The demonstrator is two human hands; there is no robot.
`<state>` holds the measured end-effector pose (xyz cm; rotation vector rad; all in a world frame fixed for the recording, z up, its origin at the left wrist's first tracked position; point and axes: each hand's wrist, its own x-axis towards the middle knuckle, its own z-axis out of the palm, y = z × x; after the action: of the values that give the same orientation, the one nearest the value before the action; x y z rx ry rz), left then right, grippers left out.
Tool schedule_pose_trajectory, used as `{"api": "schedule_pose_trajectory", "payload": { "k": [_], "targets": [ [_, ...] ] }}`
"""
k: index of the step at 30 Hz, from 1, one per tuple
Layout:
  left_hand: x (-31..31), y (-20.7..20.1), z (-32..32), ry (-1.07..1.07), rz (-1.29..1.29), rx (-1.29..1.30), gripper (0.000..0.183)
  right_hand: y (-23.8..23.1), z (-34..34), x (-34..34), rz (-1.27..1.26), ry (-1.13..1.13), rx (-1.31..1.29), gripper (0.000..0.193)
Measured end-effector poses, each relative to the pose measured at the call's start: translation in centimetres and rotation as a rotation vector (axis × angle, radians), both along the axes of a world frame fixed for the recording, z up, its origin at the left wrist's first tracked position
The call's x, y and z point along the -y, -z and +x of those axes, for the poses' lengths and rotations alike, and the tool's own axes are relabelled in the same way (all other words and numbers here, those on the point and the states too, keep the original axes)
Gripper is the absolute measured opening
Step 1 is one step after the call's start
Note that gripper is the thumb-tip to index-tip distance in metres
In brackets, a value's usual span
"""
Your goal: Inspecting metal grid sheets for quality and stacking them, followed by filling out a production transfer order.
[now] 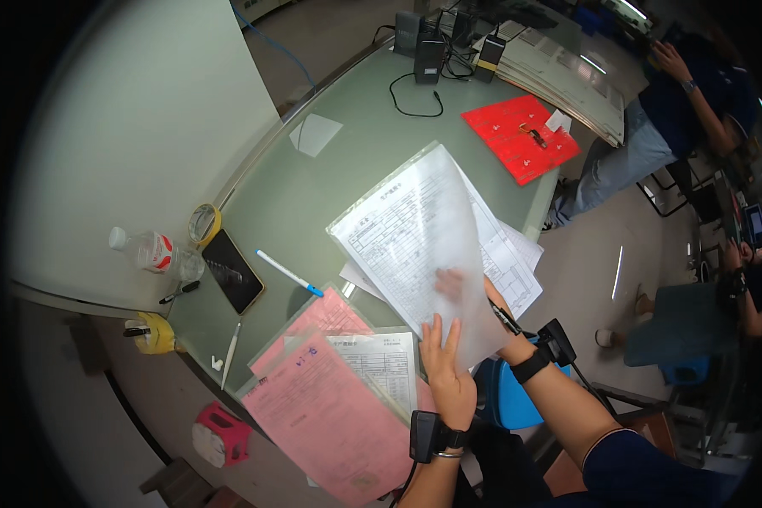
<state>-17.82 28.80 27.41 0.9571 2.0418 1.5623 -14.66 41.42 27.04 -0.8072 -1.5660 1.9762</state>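
Note:
A clear plastic sleeve (389,229) with a printed white form lies over other papers at the table's near right side. Its right part is lifted and curls up. My left hand (449,381) rests on the sleeve's lower edge, fingers stretched out and lying on it. My right hand (495,296) is partly behind the raised plastic; its fingers show blurred through the film. A dark pen (504,317) sits in my right hand. More printed sheets (516,275) stick out under the sleeve. Pink sheets in sleeves (326,423) and another white form (385,364) lie beside my left hand.
On the table's left are a phone (233,271), blue-white marker (288,273), tape roll (204,223) and plastic bottle (157,252). Black adapters with cables (428,59), a red sheet (521,140) and stacked folders (559,72) lie farther back. Other people stand and sit at right.

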Motion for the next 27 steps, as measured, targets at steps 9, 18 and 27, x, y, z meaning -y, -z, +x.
{"api": "schedule_pose_trajectory", "payload": {
  "k": [9, 18, 27],
  "targets": [
    [1.1, -0.2, -1.7, 0.153, 0.072, 0.259, 0.04, 2.9, -1.7, -2.1, 0.416, 0.014, 0.183, 0.02],
    [1.6, 0.5, -0.7, -0.201, 0.349, 0.899, 0.052, 1.3, -2.4, -1.6, 0.439, 0.006, 0.307, 0.012],
    [1.1, -0.2, -0.6, -0.22, 0.425, 0.953, 0.053, 1.4, -2.5, -1.7, 0.451, 0.012, 0.34, 0.012]
  ]
}}
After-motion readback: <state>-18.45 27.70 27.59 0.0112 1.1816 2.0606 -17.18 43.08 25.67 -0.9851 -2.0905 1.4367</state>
